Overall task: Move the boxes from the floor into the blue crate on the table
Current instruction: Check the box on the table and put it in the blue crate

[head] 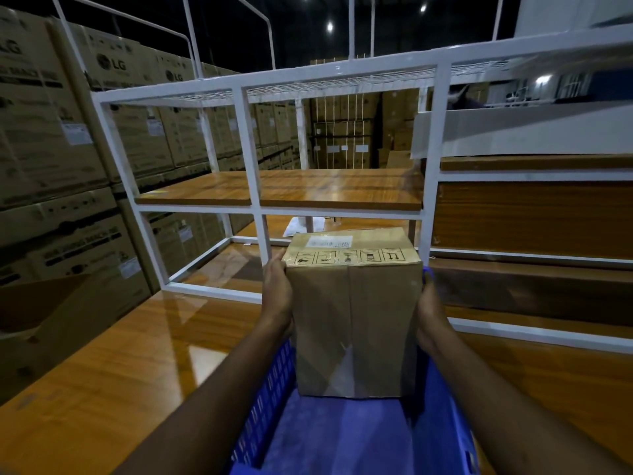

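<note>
Gripping from both sides, the left hand [277, 296] and right hand [432, 313] are pressed flat against a tall brown cardboard box [354, 313] sealed with clear tape, fingers wrapped round its far edges, so it's clamped between the palms. That box stands upright at the far end inside the blue plastic crate [263, 402], though I can't tell if its bottom touches the floor. The crate sits on a glossy wooden table [120, 365], with a white metal shelf frame [253, 149] just behind it and stacked brown cartons [51, 149] off to its left.

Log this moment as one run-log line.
step: lowering box into crate | left hand: on box side | right hand: on box side | box: upright
</note>
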Available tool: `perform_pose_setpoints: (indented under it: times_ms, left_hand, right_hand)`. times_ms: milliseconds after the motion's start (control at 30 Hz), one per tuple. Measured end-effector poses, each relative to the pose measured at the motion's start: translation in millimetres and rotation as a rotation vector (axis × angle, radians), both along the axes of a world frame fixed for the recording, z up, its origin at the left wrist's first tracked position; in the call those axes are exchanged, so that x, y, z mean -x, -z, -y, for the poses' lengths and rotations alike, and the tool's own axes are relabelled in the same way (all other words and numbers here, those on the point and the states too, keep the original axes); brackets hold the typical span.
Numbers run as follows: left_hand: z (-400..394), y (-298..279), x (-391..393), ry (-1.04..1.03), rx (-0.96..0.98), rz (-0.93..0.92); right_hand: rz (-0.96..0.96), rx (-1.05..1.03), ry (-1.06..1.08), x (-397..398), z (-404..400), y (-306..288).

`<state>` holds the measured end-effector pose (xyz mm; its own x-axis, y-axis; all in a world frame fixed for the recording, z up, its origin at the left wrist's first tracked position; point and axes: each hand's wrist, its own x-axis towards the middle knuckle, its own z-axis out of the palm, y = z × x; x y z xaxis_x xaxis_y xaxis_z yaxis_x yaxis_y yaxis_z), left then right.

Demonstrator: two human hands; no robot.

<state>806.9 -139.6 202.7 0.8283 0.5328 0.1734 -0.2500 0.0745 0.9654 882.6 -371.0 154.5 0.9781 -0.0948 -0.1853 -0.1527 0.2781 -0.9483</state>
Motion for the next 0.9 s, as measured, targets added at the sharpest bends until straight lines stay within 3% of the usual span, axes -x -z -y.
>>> perform_pose_setpoints:
  times_ms: [333, 700, 800, 900]
  left_hand:
    - [-0.7, 0.5, -16.2, 0.058, -0.081, -0.006]
    - [-18.1, -7.2, -36.7, 0.059, -0.125, -0.028]
    - [-21.0, -9.5, -36.8, 0.045, -0.216, -0.030]
    - [-18.7, -11.3, -33.0, 0.041, -0.389, -0.052]
  right_hand:
    - [0.041, -0.121, -0.005, -2.6, 0.1, -16.4]
    - [0.067, 0.055, 0.082, -3.1, -16.7, -15.1]
    - [0.135, 0.184, 0.164, -6.5, -21.8, -22.2]
    - [0.149, 0.525, 0.228, -11.9, -14.5, -24.5]
